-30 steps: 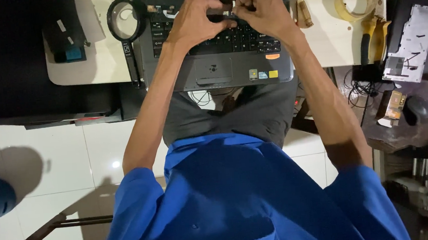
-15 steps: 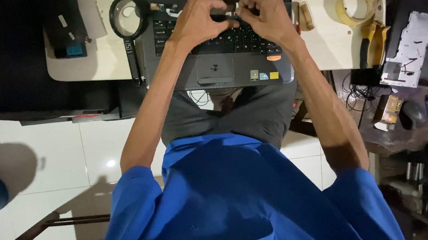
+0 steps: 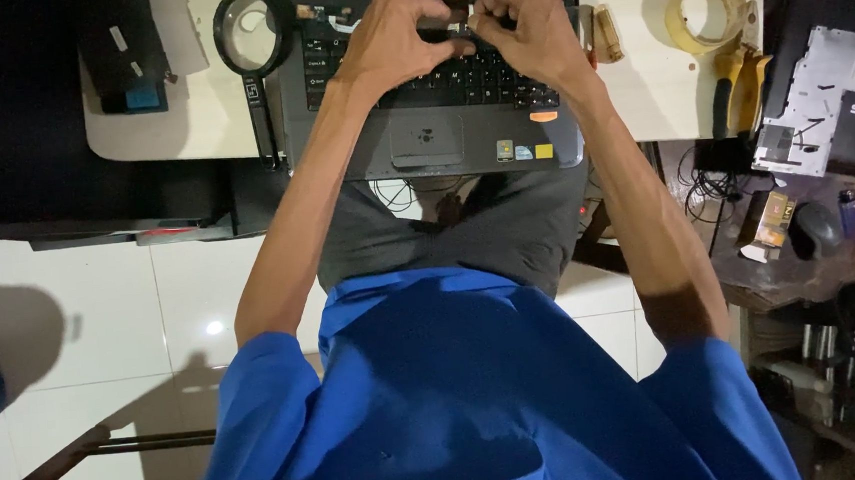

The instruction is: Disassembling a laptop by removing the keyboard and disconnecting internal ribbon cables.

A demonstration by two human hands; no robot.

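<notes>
Left hand: the left hand [image 3: 395,34] is curled, fingertips pinching a small thing too tiny to tell, over the keys.
Right hand: the right hand [image 3: 525,25] is curled, pinching there too, touching the left.
Laptop: the laptop [image 3: 431,140] sits at the desk's [image 3: 193,116] near edge.
Magnifying glass: the magnifying glass [image 3: 251,37] lies just left of it.
Change: both hands stayed pinched together; the view slid a little.

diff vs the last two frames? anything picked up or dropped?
Nothing taken hold of or let go. Left hand and right hand remain pinched together over the top rows of the laptop keyboard, fingertips nearly meeting; what sits between them is too small to tell. Only the view drifted slightly. Magnifying glass, tape roll and yellow-handled pliers lie as before.
</notes>
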